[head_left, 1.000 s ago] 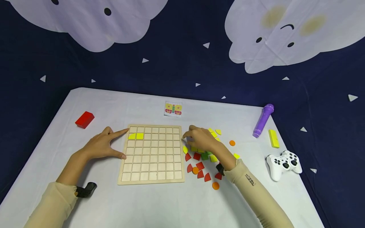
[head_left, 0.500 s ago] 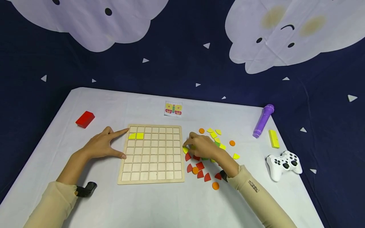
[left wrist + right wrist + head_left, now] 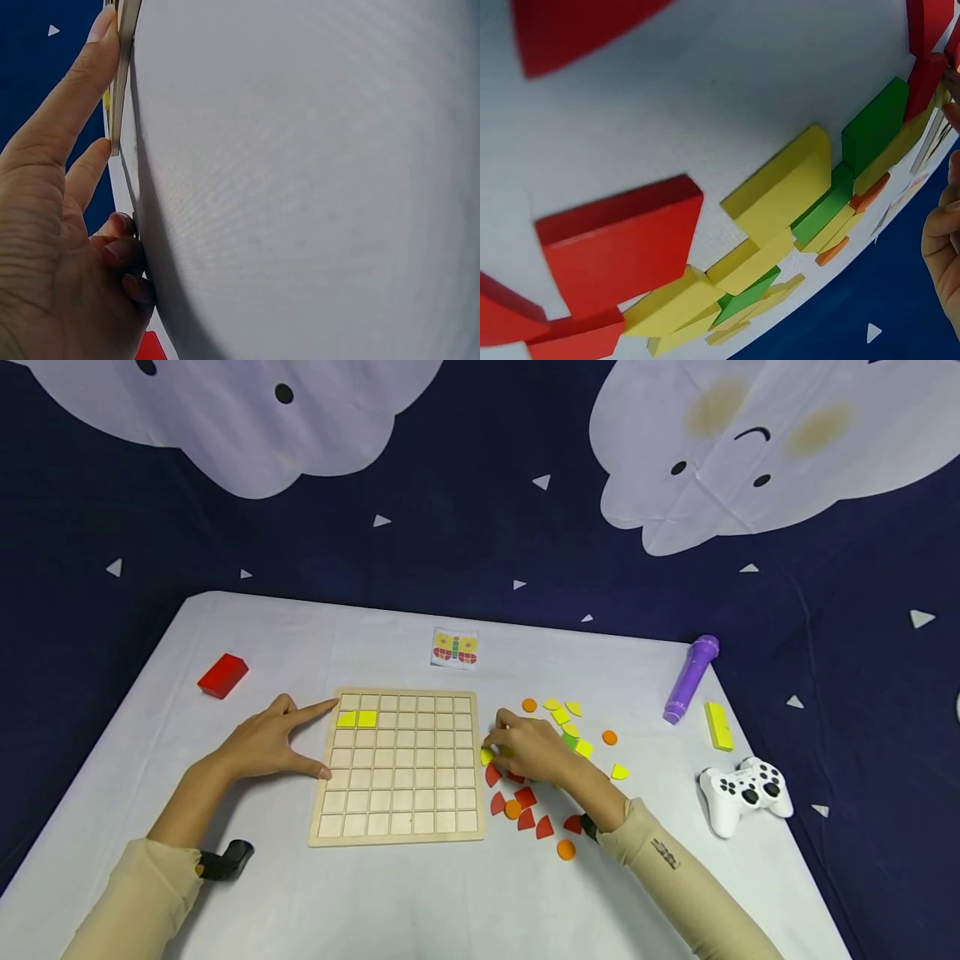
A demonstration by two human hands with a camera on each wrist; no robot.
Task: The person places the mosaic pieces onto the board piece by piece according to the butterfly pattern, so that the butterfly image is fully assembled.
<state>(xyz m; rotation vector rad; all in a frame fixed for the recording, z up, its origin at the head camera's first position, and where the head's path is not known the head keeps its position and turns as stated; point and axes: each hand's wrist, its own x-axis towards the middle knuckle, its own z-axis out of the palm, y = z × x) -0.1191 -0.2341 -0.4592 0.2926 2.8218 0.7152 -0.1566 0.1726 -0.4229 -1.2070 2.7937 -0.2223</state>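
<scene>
My left hand (image 3: pixel 266 739) steadies a wooden grid board (image 3: pixel 480 793), its straight index finger at the upper left corner and its thumb on the left edge. Two yellow pieces (image 3: pixel 367 719) sit side by side in the board's second row. At the board's right edge, my right hand (image 3: pixel 528 747) has its thumb and fingertips curled down on a yellow curved-edge piece (image 3: pixel 486 758), pinching it. That hand partly covers the pile; a red quarter-circle piece (image 3: pixel 492 776) lies just below its fingertips. In the right wrist view, green pieces (image 3: pixel 875 124) lie near the fingers.
Orange discs (image 3: pixel 566 850) and red pieces (image 3: pixel 544 827) are scattered right of the board. A butterfly picture card (image 3: pixel 454 648) lies behind it. A red block (image 3: pixel 222 676) is at left; a purple microphone (image 3: pixel 692 679), yellow block (image 3: pixel 719 727) and white game controller (image 3: pixel 746 795) are at right.
My right hand has moved down along the board's right edge to the yellow curved-edge piece, uncovering an orange disc and yellow pieces behind it. The left hand stays put.
</scene>
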